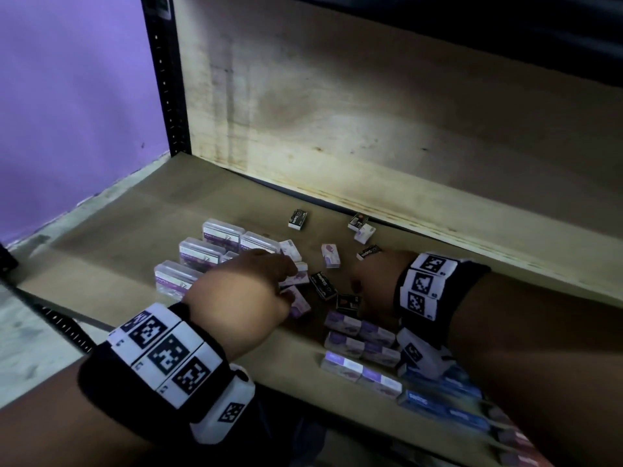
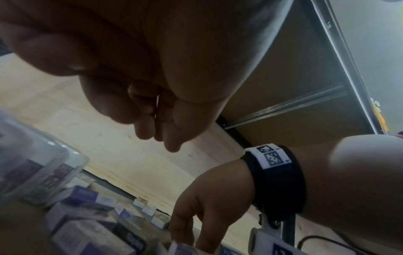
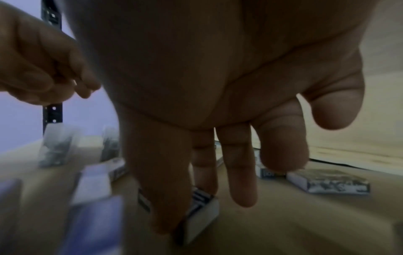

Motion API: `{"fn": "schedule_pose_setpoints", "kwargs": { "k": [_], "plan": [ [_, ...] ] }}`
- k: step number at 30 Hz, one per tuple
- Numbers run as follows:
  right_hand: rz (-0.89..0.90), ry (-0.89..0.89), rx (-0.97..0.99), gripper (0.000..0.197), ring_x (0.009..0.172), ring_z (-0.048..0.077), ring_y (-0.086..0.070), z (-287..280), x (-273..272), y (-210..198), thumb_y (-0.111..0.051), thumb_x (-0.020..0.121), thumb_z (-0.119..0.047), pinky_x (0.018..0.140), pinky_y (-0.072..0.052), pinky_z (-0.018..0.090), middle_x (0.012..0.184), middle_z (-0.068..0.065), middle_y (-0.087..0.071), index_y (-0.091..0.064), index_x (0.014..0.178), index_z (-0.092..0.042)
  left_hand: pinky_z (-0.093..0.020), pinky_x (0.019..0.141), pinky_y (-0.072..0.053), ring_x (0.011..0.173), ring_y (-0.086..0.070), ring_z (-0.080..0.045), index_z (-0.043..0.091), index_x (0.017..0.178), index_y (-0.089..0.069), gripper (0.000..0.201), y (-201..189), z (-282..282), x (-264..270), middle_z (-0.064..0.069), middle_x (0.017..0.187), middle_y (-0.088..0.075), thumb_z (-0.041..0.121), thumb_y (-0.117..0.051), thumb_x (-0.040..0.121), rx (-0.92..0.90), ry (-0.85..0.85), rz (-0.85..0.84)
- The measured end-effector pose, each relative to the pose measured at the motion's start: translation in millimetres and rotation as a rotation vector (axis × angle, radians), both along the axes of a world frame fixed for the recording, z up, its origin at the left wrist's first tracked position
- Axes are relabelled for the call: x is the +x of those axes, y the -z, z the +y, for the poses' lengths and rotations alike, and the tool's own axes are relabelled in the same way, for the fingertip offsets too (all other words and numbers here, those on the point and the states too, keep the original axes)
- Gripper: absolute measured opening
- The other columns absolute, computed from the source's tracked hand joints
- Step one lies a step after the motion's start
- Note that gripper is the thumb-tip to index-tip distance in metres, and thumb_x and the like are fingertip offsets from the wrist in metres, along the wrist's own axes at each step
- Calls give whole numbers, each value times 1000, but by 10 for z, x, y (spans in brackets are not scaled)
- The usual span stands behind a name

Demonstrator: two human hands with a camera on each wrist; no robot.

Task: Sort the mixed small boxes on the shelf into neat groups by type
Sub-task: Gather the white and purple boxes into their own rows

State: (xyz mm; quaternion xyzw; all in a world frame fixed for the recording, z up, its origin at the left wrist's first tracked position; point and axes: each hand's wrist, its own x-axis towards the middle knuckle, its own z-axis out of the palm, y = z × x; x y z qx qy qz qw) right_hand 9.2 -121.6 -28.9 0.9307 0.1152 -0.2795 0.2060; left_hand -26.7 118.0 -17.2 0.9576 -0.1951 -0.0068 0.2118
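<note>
head view: mixed small cardboard and clear plastic boxes (image 1: 296,261) lie centre frame on the wooden shelf (image 1: 141,224); left hand (image 1: 242,284) hides its fingers.
left wrist view: left fingers curl, holding nothing.
right wrist view: right hand (image 3: 218,107), fingers extended, touches a small black-striped box (image 3: 201,212); judged risk: a sideways slip scatters neighbouring boxes.

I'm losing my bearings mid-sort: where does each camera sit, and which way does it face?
Head: above, looking down at the shelf; both forearms, left hand, right hand.
Left wrist: under the left palm, facing the curled fingers and the right hand.
Right wrist: under the right palm, facing down along its fingers.
Shared: the black staples box.
</note>
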Motion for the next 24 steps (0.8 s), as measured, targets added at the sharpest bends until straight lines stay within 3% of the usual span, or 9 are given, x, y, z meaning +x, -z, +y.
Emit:
{"fn": "schedule_pose_setpoints", "kwargs": {
  "k": [2,4,6,9,12,16,20,22,24],
  "plan": [
    [9,-15,-29,30,65,20,-62,14,48,43,-70,82,-47,54,-49,29,75,1,-66,-71,75,-18,-26,83,-50,107,-62,-12,39,119,-67,41,28,28,18,11,118,-66,38,-69,78,-24,-1,-1],
    [47,11,-43,33,53,18,-51,7,103,55,-69,85,-41,47,-38,26,65,0,-57,-61,65,-16,-25,80,-50,103,-62,-11,38,116,-67,39,54,54,27,11,113,-65,40,-70,77,-38,-5,9],
    [50,61,-38,33,50,15,-42,-56,163,54,-66,89,-36,47,-33,26,65,-1,-50,-55,65,-17,-25,77,-49,98,-63,-12,37,109,-68,34,75,70,33,11,107,-65,41,-72,76,-56,-6,5],
    [-77,178,25,18,53,9,-37,-156,236,47,-68,85,-37,63,-39,29,67,-8,-44,-52,84,-27,-23,68,-40,93,-62,-13,35,100,-68,25,90,81,31,10,101,-64,37,-71,75,-72,-13,-7],
    [-103,215,25,22,55,9,-34,-214,343,102,-67,84,-39,71,-40,31,68,-9,-38,-49,92,-29,-23,66,-38,92,-62,-13,36,100,-66,25,102,91,35,11,100,-65,36,-69,75,-82,-10,-13],
    [-132,203,42,18,73,20,-49,-183,433,183,-63,85,-40,74,-44,31,69,-9,-39,-50,92,-30,-25,69,-45,93,-62,-13,38,102,-64,27,116,106,43,12,103,-64,38,-66,75,-91,-2,5],
    [-55,188,21,19,61,13,-44,-87,517,167,-66,86,-39,74,-45,30,69,-11,-42,-49,79,-32,-28,69,-47,89,-61,-13,38,98,-58,25,122,135,48,12,98,-61,42,-58,73,-107,11,28],
    [-64,190,20,31,67,16,-49,-57,583,109,-68,85,-38,75,-46,31,70,-10,-43,-43,68,-32,-29,69,-48,88,-61,-14,38,98,-57,29,122,149,53,12,97,-60,44,-51,70,-110,22,42],
    [-141,174,74,26,65,15,-46,-42,650,72,-68,86,-35,73,-44,31,70,-9,-42,-47,71,-31,-28,70,-47,90,-61,-14,37,99,-61,30,128,169,63,12,99,-60,43,-52,71,-100,27,45]
  ]
}}
